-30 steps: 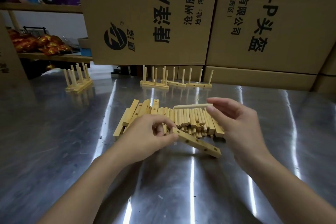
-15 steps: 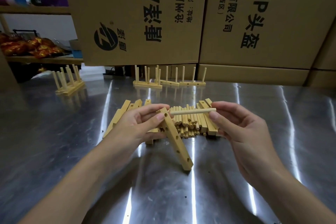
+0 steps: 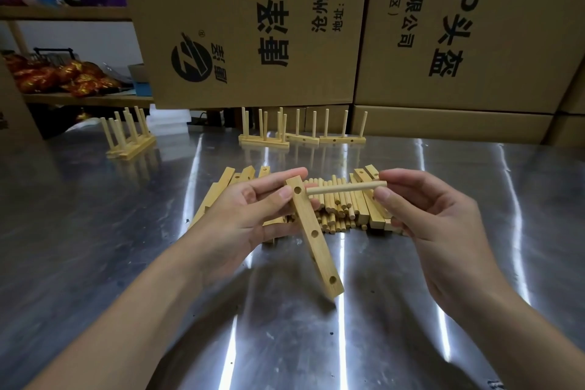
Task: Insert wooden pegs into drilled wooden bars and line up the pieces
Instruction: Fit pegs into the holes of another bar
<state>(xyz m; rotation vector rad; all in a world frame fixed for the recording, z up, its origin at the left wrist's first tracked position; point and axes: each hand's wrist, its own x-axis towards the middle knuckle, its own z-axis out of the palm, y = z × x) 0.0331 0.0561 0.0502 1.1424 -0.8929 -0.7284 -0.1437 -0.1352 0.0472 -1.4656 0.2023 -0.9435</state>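
wood in both grips: pinches drilled bar [image 3: 311, 244] by its top end in left hand [image 3: 240, 222], rest slanting below; pinches peg [image 3: 346, 190] in right hand [image 3: 443, 225], tip beside top hole [image 3: 297, 190].

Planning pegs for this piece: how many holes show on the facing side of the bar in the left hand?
3 on the bar: top hole by the left hand, middle hole halfway down, bottom hole near the lower end. All empty. Other sides may hide more.

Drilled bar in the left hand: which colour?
The drilled bar is pale yellow wood; head view.
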